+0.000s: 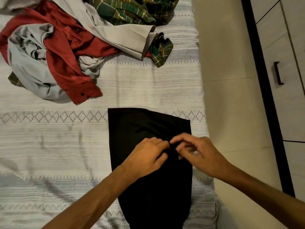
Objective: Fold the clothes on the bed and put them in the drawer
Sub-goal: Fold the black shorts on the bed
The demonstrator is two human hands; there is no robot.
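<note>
A black garment (140,123) lies flat on the bed near its right edge, folded into a long strip that runs toward me. My left hand (145,157) rests on its middle with fingers curled, pinching the black cloth. My right hand (198,152) meets it from the right, and its fingertips pinch the same spot of cloth. A heap of unfolded clothes lies at the far left: a red shirt (69,52), a grey garment (26,63), beige trousers (118,35) and a green plaid shirt (132,10).
The bed has a white patterned cover (66,146). A strip of beige floor (231,80) runs along its right side. Beyond it stands a white drawer unit (290,96) with a dark handle (278,73), all drawers closed.
</note>
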